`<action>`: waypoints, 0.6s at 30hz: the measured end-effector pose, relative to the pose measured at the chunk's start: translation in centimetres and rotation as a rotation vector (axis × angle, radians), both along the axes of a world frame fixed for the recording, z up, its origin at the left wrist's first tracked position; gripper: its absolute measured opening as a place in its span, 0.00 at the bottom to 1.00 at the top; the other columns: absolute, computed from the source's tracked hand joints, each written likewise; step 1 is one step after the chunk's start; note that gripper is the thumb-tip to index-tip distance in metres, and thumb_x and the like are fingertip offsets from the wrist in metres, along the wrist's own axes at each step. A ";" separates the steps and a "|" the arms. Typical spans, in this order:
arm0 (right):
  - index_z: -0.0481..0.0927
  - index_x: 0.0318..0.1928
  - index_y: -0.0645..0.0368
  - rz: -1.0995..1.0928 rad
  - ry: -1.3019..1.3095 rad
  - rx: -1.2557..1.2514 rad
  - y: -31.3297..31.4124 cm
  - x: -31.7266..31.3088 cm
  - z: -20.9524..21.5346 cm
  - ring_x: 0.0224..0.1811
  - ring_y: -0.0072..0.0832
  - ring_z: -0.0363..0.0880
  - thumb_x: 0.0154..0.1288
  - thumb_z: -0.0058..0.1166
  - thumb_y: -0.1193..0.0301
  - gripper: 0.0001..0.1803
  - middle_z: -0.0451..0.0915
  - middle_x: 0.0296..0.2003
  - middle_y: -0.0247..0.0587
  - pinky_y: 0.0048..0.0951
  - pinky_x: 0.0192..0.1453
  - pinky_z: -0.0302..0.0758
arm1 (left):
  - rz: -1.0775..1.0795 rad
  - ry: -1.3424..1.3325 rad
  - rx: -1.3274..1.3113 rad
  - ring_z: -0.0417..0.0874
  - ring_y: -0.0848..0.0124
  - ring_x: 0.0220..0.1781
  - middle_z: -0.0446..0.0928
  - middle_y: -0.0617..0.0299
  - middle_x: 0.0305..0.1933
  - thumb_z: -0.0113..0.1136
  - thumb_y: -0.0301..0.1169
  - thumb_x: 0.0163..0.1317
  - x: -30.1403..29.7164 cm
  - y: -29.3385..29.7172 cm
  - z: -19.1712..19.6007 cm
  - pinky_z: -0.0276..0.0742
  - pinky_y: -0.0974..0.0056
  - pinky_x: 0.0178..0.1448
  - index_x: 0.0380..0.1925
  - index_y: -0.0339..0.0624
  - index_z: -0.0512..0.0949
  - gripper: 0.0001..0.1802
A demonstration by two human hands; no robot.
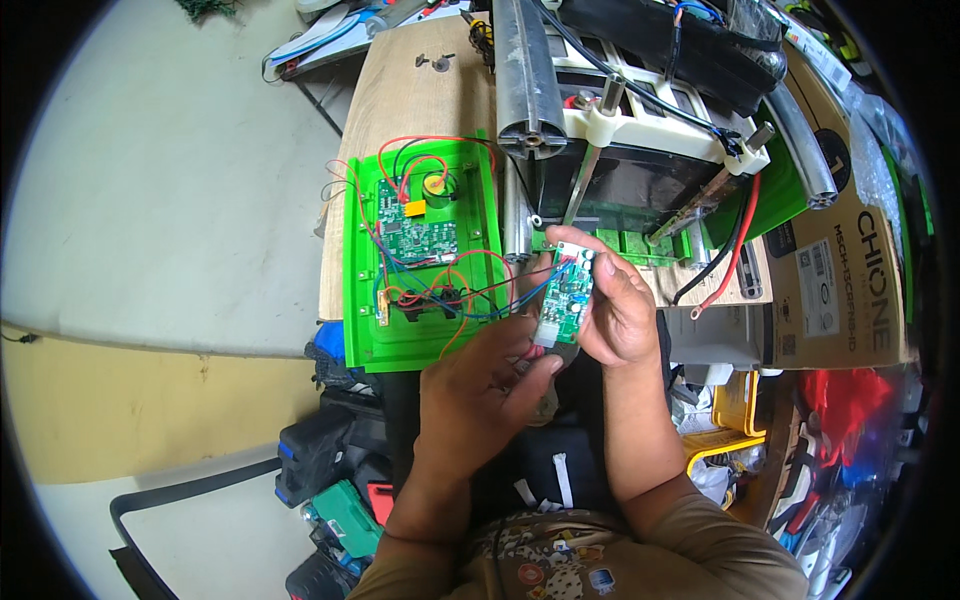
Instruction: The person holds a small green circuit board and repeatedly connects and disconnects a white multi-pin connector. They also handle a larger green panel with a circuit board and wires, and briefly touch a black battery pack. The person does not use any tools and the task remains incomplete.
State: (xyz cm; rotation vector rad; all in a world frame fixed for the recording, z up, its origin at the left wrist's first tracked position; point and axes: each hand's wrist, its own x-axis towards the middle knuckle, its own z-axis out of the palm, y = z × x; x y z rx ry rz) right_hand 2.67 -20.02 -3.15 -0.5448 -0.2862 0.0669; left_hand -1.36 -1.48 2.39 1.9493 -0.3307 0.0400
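Observation:
My right hand [618,305] grips a small green circuit board [567,293] by its edges, held upright above my lap. My left hand [482,385] pinches the white connector at the board's lower end, with red wires under its fingers. Red, blue and black wires run from the board leftward to a bright green plastic panel [365,300]. A larger green circuit board [417,233] and a round yellow part [435,185] are mounted on that panel.
The panel lies on a wooden tabletop [410,90]. Behind it stands a machine frame with black tubes [528,75] and a white bracket [655,130]. A cardboard box [850,260] sits right. Tool cases [335,470] crowd the floor; a yellow bin [740,405] sits lower right.

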 end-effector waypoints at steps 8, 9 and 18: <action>0.61 0.75 0.76 0.064 -0.094 -0.003 -0.2 0.3 -0.3 0.62 0.52 0.81 0.79 0.50 0.63 0.35 0.79 0.60 0.67 0.50 0.70 0.75 | 0.012 -0.001 -0.164 0.87 0.72 0.30 0.86 0.57 0.35 0.79 0.26 0.56 0.4 0.5 -2.2 0.81 0.68 0.33 0.49 0.38 0.84 0.21; 0.61 0.75 0.76 0.072 -0.101 0.015 -0.2 0.4 -0.3 0.63 0.52 0.81 0.78 0.50 0.64 0.35 0.78 0.60 0.67 0.50 0.71 0.75 | 0.015 -0.016 -0.148 0.87 0.72 0.30 0.86 0.57 0.35 0.79 0.26 0.56 0.4 0.5 -2.4 0.81 0.68 0.33 0.49 0.38 0.84 0.21; 0.61 0.75 0.78 0.090 -0.135 0.010 -0.3 0.6 -0.8 0.64 0.51 0.80 0.75 0.51 0.69 0.35 0.78 0.60 0.68 0.48 0.72 0.74 | 0.014 -0.074 -0.138 0.85 0.72 0.28 0.86 0.59 0.33 0.79 0.26 0.55 0.5 0.8 -2.7 0.80 0.67 0.32 0.49 0.39 0.85 0.20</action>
